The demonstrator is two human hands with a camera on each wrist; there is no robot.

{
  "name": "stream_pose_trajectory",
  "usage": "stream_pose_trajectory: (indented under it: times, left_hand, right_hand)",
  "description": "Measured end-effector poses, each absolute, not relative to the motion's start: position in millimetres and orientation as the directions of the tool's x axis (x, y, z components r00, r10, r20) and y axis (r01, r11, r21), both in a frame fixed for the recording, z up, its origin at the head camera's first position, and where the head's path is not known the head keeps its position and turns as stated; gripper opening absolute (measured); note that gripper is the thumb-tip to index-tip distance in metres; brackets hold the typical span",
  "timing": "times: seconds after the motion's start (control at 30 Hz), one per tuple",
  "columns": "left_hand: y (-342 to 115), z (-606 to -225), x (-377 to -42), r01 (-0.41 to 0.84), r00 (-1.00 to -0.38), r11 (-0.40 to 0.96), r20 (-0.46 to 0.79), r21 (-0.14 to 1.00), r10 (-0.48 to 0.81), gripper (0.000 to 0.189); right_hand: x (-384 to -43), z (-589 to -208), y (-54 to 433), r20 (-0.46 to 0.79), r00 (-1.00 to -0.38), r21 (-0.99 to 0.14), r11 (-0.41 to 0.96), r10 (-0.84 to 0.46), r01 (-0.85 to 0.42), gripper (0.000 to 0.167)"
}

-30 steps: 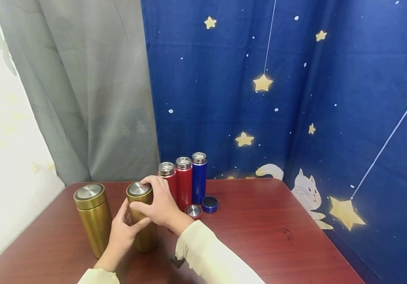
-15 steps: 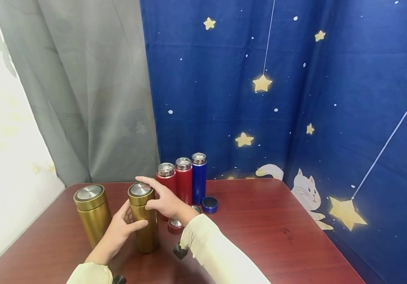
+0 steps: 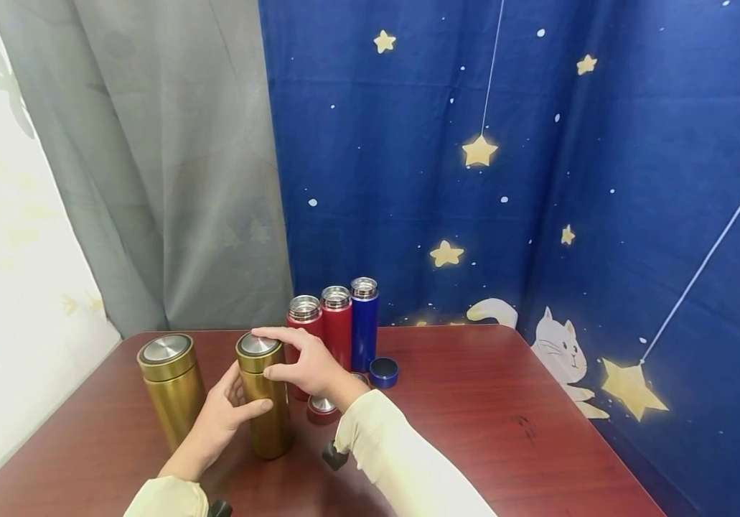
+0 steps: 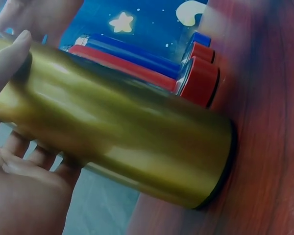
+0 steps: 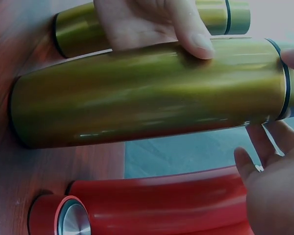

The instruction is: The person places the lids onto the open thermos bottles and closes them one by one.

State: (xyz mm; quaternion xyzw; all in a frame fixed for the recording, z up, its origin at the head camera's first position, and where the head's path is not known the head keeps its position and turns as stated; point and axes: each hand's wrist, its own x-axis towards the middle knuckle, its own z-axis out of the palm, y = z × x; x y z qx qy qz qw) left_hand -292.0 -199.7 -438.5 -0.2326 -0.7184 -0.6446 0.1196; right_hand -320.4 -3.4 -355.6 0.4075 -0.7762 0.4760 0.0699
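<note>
A gold thermos (image 3: 273, 431) stands upright on the table with its steel-topped lid (image 3: 258, 346) on. My left hand (image 3: 219, 416) grips the body from the left, thumb on the near side and fingers behind; the left wrist view shows those fingers (image 4: 44, 159) curled under it. My right hand (image 3: 313, 370) holds the lid from the right, thumb at the near side and the other fingers over the top and far edge. Another gold thermos (image 3: 174, 402), lidded, stands to the left, touched by neither hand.
Behind the right hand stand two lidless red thermoses (image 3: 339, 330) and a lidless blue thermos (image 3: 364, 334). On the table near them lie a blue lid (image 3: 384, 373) and a red lid (image 3: 323, 411), with another partly hidden behind the right wrist. Curtains hang beyond the table (image 3: 473, 416).
The right hand has shifted right and opened its grasp wider over the lid. The left hand has slid slightly lower on the body. The held thermos has moved a little to the right.
</note>
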Motion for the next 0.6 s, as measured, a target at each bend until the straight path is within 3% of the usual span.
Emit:
stream_pose_trajectory:
  times: [0.4,0.6]
  left_hand:
    - [-190.4,-441.1,-287.5,0.499,-0.866,0.075,0.494,0.863,0.077,0.082]
    - [-190.9,-439.8,-286.7,0.495,-0.869,0.09,0.49,0.864,0.07,0.082]
  right_hand:
    - [-315.3,-359.1,-8.2,0.576,-0.647,-0.587,0.298,-0.5,-0.753,0.052]
    - [-315.3,-359.4,-9.7,0.558,-0.655,-0.611,0.282,-0.509,-0.739,0.052]
